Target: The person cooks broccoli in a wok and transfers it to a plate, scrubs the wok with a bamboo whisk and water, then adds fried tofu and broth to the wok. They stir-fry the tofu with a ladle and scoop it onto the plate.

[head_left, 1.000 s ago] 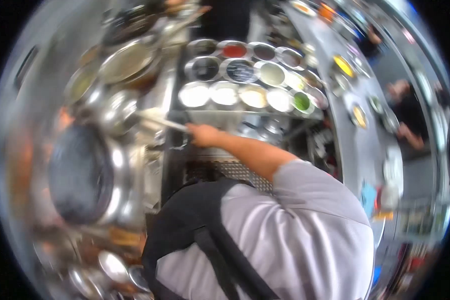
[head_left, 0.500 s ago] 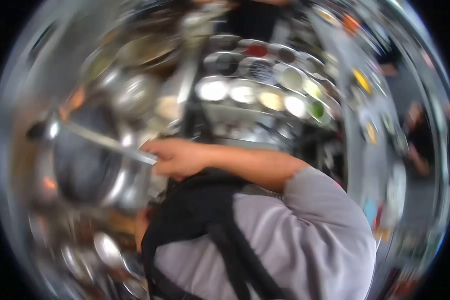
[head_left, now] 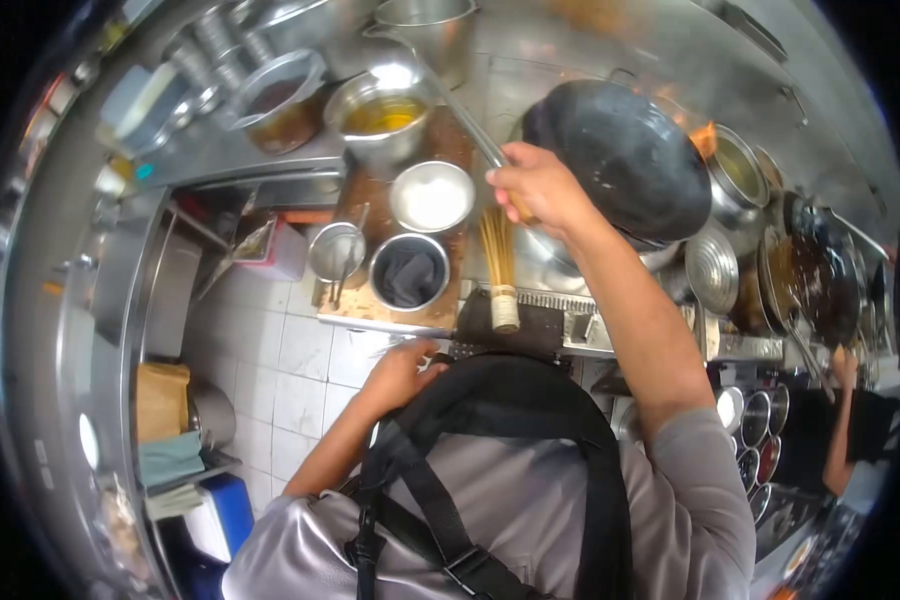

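My right hand (head_left: 535,185) is closed round the handle of a long ladle (head_left: 460,108), whose far end reaches over the steel pot of yellow oil (head_left: 385,115). To the right of that hand, a large black wok (head_left: 625,160) sits on the stove. My left hand (head_left: 405,370) hangs near the front edge of the wooden board (head_left: 370,317), fingers slightly curled and apart, holding nothing. Just beyond it stands a steel bowl with a dark cloth (head_left: 410,272). A bamboo brush (head_left: 501,270) lies between the board and the wok.
On the board are a bowl of white contents (head_left: 432,197) and a small pot with a utensil (head_left: 337,252). A tub of dark sauce (head_left: 277,100) stands behind. Flames (head_left: 705,140) show beside the wok. Another person's arm (head_left: 840,420) is at the far right, near a second wok (head_left: 815,285).
The view has swung left toward the board and pots. My right hand has carried the ladle from the container side past the wok to the oil pot. My left hand has come into fuller view.
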`<state>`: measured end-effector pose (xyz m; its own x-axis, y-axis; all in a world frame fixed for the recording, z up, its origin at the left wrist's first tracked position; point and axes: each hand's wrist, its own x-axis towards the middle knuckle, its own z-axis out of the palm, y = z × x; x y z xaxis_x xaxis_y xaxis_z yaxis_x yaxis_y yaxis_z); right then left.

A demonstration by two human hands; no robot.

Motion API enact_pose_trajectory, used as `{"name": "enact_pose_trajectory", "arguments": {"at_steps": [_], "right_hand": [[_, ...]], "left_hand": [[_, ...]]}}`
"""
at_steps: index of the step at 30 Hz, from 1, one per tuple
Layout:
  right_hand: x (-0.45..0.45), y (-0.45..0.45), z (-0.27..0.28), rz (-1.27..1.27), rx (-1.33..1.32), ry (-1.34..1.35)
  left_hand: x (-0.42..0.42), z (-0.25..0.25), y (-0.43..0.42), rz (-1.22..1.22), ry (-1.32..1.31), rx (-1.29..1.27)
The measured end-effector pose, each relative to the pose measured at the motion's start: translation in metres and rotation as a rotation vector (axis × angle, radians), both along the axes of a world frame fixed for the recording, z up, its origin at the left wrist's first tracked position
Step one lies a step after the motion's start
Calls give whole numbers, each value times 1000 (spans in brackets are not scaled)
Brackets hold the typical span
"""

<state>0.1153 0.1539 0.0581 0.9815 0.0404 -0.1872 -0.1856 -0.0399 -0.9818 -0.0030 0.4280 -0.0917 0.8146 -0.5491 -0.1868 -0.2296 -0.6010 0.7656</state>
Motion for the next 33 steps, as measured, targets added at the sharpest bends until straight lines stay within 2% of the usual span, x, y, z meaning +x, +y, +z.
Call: {"name": "enact_pose_trajectory", "arguments": {"at_steps": [3, 6, 8, 9, 11, 12, 15, 17, 18, 20, 21, 24, 26, 27, 28, 30, 32, 33], "right_hand": [[40, 27, -24, 62, -112, 58], [54, 33, -38, 104, 40, 140], [48, 30, -44, -17, 399, 203], [47, 23, -51, -22, 399, 198], [41, -1, -66, 41, 852, 203], [34, -14, -68, 25, 852, 187], [-4, -64, -63, 144, 1169, 127], [-42, -100, -50, 112, 1157, 74], [-62, -114, -38, 4, 978, 26], [-98, -132, -1, -261, 213, -38], [-111, -146, 10, -316, -14, -70], [-147, -192, 23, -348, 230, -75], [-165, -205, 5, -460, -253, -165], [-172, -216, -19, -545, -653, -312], [-186, -222, -22, -560, -652, -309], [-211, -234, -26, -609, -293, -122], [-231, -255, -40, -640, -354, -103], [-241, -261, -52, -634, -521, -74]], "left_hand": [[-14, -12, 29, 124, 87, -35], [-22, -19, 40, 196, 128, -65], [-23, -19, 42, 209, 129, -78], [-23, -19, 42, 207, 115, -72], [-19, -12, 37, 185, 93, -69], [-17, -4, 32, 162, 96, -27], [-10, -12, 18, 100, 60, -4], [-5, -15, 2, 60, 30, -26], [-3, -15, -9, 61, 40, -47], [-2, -8, -33, 26, 44, -61], [-3, -10, -47, -8, 40, -95], [-7, -8, -92, -103, 26, -138], [-10, -5, -122, -206, 2, -167], [-12, -2, -136, -222, 2, -165], [-14, 3, -149, -244, 1, -161], [-18, 10, -174, -274, -2, -157], [-24, 15, -195, -303, -28, -179], [-26, 16, -206, -306, -29, -177]]}}
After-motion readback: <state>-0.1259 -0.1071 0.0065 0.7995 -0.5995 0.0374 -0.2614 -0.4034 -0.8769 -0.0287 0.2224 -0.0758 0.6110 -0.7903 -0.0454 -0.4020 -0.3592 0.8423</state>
